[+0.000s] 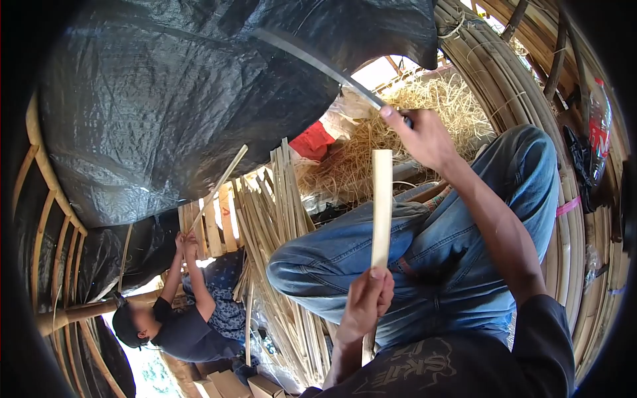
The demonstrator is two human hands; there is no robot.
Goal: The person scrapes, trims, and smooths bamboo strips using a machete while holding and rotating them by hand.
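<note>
My left hand [367, 302] is closed around the lower part of a pale bamboo strip [381, 205], which stands upright in front of my crossed legs. Up and to the right, my right hand [424, 137] grips the dark handle of a long knife [312, 58]. The blade points up and to the left across the black tarp, apart from the strip's top end. Blue jeans [352, 245] cover my legs beneath both hands.
At the lower left a person [192, 331] holds a thin strip [222, 179]. Long bamboo strips [285, 219] lie between us. Black tarp [146, 113] hangs overhead. Behind my knees are shavings [438, 99]; bundled bamboo [484, 66] and a plastic bottle [600, 132] are on the right.
</note>
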